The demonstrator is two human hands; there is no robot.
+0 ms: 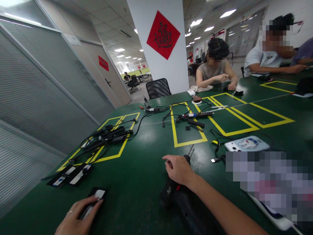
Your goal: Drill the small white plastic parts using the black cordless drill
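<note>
My left hand (77, 216) grips a flat black piece with a white label (99, 194) at the lower left, thumb and fingers on its sides. Near the middle of the table, my right hand (179, 169) is curled over the front end of a black power drill (168, 192). The drill lies on the table with its thin bit (191, 149) pointing away from me. My palm covers part of its nose, so the grip there is partly hidden. Two similar black pieces with white labels, a left one (61, 176) and a right one (79, 173), lie beyond my left hand.
Tangled black cables (110, 137) lie at left on the green table (137, 176). Pen-like tools (198, 115) and more cables sit inside yellow tape outlines. A phone (246, 143) and a USB plug (216, 160) are at right. Co-workers (215, 71) sit across the table.
</note>
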